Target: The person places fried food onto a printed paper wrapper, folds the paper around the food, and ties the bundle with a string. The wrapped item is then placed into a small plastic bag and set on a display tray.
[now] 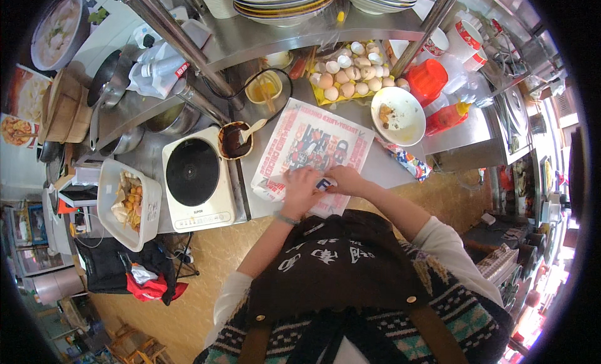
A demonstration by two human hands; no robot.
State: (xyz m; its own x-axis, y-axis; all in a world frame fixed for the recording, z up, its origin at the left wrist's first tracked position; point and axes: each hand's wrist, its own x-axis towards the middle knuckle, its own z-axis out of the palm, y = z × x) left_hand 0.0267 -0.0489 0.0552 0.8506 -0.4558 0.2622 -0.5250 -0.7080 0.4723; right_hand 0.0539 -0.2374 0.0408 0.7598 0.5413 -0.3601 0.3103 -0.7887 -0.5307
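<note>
A stack of greaseproof wrapping paper, printed in red and blue, lies on the steel counter before me. My left hand rests on its lower part, fingers bent over the sheet. At its right, my right hand pinches a small blue-and-white printed piece of paper between thumb and fingers. The two hands nearly meet there, and whether the left also grips the piece is hidden. Beyond the paper's right corner stands a white bowl with food scraps. A dark-sauce bowl with a brush sits at its left.
A SUPOR induction cooker and a white tub of eggshells stand left. Behind are a yellow tray of eggshells and a bowl of beaten egg. A red squeeze bottle lies right. Overhead runs a steel shelf with plates.
</note>
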